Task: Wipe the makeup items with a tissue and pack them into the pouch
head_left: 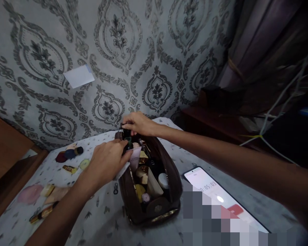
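Observation:
A brown zip-up toiletry bag (150,213) stands unzipped on the patterned sheet, packed with cosmetics. At its far end my right hand (140,123) pinches a small dark item (125,130), mostly covered by the fingers. My left hand (109,159) curls over the bag's left rim, its fingertips by a dark green bottle (128,141). Under that palm a whitish edge (122,172) shows; what it belongs to is hidden. Close to the left thumb stands a pale pink tube (135,160). Inside the bag are also a cream tube (154,184) and a white-lidded jar (163,180).
Left of the bag lie a gold tube (69,169), a dark blue bottle (71,153), a black-and-gold tube (43,213) and a pink item (30,194). A lit phone (207,184) lies to the right. Behind is a patterned wall (133,51); white cables (268,123) hang at right.

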`<state>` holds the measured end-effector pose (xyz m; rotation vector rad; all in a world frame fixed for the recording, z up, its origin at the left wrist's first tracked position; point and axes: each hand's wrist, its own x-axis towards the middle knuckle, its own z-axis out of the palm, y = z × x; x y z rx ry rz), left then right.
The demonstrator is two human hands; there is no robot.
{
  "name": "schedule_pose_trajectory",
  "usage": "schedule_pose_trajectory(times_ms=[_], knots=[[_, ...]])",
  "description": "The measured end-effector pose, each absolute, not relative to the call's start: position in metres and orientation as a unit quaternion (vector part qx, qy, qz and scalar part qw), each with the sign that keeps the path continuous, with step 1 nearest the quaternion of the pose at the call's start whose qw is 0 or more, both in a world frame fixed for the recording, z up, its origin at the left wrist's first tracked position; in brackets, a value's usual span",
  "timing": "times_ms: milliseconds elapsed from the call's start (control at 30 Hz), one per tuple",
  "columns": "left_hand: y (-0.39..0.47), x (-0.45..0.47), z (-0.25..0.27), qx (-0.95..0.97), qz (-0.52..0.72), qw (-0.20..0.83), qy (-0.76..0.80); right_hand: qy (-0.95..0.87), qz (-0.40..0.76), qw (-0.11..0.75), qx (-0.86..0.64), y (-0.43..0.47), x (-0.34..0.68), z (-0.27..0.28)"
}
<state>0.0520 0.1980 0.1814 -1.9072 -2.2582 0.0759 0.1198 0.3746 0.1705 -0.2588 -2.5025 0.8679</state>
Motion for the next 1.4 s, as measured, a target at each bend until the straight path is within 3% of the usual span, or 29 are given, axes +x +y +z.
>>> schedule_pose_trajectory(times_ms=[133,333,467,933,1100,1233,1367,1400], knots=[[0.199,0.054,0.184,-0.640,0.037,0.090,-0.762,-0.920,0.285,0.253,-0.090,0.375,0.121,0.172],[0.195,0.050,0.182,-0.647,-0.009,0.079,-0.758,-0.860,0.253,0.429,-0.112,0.375,0.158,0.208],[0.189,0.048,0.176,-0.655,-0.075,0.100,-0.745,-0.831,0.255,0.484,-0.098,0.367,0.186,0.223],[0.188,0.046,0.174,-0.669,-0.111,0.091,-0.729,-0.933,0.286,0.218,0.017,0.344,0.159,0.171],[0.189,0.045,0.172,-0.672,-0.125,0.096,-0.724,-0.953,0.228,0.196,0.043,0.344,0.150,0.164],[0.189,0.045,0.172,-0.673,-0.125,0.097,-0.723,-0.926,0.252,0.275,-0.059,0.342,0.164,0.189],[0.190,0.044,0.172,-0.677,-0.127,0.097,-0.719,-0.810,0.227,0.524,-0.137,0.333,0.205,0.221],[0.190,0.044,0.172,-0.677,-0.128,0.095,-0.718,-0.808,0.247,0.519,-0.131,0.328,0.216,0.225]])
